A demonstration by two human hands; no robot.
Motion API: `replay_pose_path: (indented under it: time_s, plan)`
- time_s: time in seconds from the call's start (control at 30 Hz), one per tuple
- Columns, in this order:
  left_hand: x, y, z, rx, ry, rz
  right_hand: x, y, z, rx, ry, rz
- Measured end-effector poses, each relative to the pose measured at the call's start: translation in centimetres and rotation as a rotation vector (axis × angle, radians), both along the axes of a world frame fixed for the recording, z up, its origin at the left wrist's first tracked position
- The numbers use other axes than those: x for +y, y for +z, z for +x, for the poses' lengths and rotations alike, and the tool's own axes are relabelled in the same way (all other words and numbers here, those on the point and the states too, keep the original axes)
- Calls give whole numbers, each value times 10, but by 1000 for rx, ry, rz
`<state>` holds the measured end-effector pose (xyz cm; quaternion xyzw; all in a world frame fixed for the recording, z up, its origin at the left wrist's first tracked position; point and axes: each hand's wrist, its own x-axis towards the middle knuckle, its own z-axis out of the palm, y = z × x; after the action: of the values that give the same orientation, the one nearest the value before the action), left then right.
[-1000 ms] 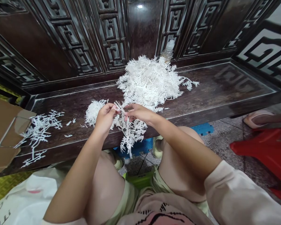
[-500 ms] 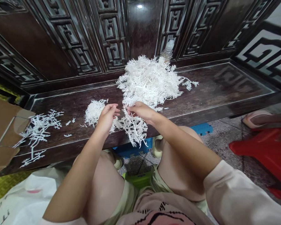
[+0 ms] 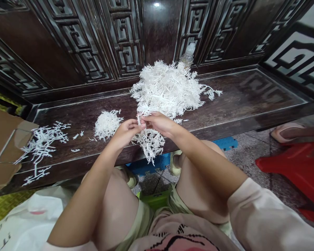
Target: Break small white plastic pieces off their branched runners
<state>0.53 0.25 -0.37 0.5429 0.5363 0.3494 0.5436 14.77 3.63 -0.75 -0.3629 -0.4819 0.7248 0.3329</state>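
- I have a white branching sprig [image 3: 151, 143] pinched between my two hands, just above the front edge of the worktop [image 3: 238, 94].
- Its upper end sits among my fingertips. From there the long axis drops towards my body and leans a little to my right, with the frilly lower part hanging past the worktop's front edge.
- My left hand [image 3: 125, 132] comes in from the left, thumb and fingertips closed on the stem near the top. The grip crosses the axis rather than running along it.
- My right hand [image 3: 161, 123] comes in from the right, fingers bent and closed at the same stretch of stem. The tips of both hands meet there, so I cannot tell exactly where one grip ends and the other begins.
- Most of the sprig's spread lies below the fingers and on the right hand's side, which I judge makes that hand the nearer one to its bulk.
- Directly beyond the fingers lies the big white heap [image 3: 170, 87], closer to my right hand; its near fringe looks so like the sprig that I can't separate the two there.
- The small white heap [image 3: 107, 124] sits on the worktop just beyond my left hand, apart from the big heap.
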Motion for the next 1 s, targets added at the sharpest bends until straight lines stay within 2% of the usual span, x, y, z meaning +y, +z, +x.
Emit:
replay_pose_path:
  time_s: [0.2, 0.33, 0.5, 0.7, 0.83, 1.0]
  plan:
    - [5, -4, -5, 17, 19, -23, 1, 3, 0, -153, -50, 40]
    - [8, -6, -13, 63, 58, -10, -2, 5, 3, -261, -56, 156]
    - [7, -5, -19, 142, -14, 48, -3, -3, 4, -345, -1, 261]
    - [3, -4, -17, 546, -42, 160, -1, -12, -1, -554, 30, 271]
    - [3, -3, -18, 695, -28, 265, -3, -11, -2, -560, 65, 304]
    - [4, 4, -20, 618, -44, 311, -1, -4, 1, -498, 97, 290]
